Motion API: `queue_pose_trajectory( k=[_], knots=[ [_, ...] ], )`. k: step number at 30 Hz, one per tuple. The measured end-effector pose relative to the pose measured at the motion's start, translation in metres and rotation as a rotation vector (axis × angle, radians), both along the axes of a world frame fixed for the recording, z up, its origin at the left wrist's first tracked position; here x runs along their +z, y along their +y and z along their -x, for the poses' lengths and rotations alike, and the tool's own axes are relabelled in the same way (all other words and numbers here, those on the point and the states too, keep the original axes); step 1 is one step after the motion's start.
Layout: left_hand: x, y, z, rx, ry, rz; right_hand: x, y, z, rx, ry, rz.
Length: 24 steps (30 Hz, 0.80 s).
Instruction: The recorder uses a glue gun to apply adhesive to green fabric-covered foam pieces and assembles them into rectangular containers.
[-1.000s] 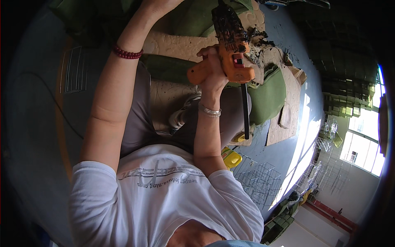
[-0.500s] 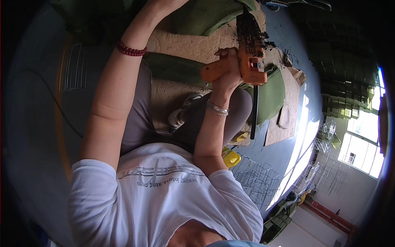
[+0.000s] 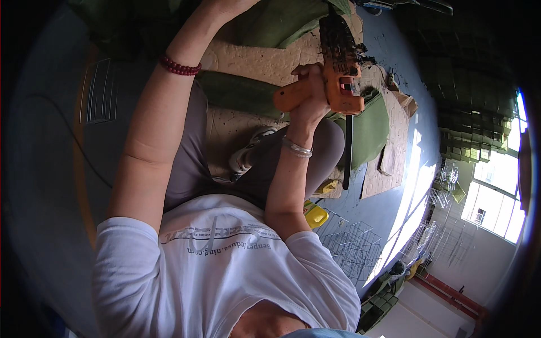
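Observation:
An orange hot glue gun [image 3: 345,101] is gripped by my right hand [image 3: 313,98], whose fingers wrap round its handle. Black crusted glue [image 3: 338,42] covers its front end, which points away from me. Out of its back runs a long black glue stick [image 3: 348,152]. My left hand [image 3: 232,7] reaches to the top edge of the picture over green fabric [image 3: 270,25]; its fingers are cut off there. Another strip of green fabric [image 3: 239,90] lies in front of my bent legs, and a green piece [image 3: 372,127] lies right of my knee.
Brown cardboard [image 3: 236,59] covers the blue-grey floor under the work. Wire racks [image 3: 352,248] and a yellow container [image 3: 315,214] stand to my right. Green panels [image 3: 470,121] are stacked farther right, near a window. A dark cable [image 3: 70,135] crosses the floor at left.
The glue gun in my right hand has shifted very slightly to the left, its front end a little nearer me. My left arm stays almost where it was.

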<state>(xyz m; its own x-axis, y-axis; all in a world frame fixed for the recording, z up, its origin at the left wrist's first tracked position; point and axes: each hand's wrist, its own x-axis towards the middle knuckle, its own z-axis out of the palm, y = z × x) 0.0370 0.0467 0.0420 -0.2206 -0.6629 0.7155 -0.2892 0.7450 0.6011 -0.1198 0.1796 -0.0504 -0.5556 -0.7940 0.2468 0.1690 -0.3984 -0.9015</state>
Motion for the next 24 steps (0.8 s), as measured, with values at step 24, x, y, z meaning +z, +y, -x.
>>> queue_pose_trajectory(
  k=[24],
  knots=[
    [-0.019, -0.009, 0.031, 0.194, 0.099, 0.144, 0.027, -0.003, 0.033, -0.1, 0.053, -0.05]
  ],
)
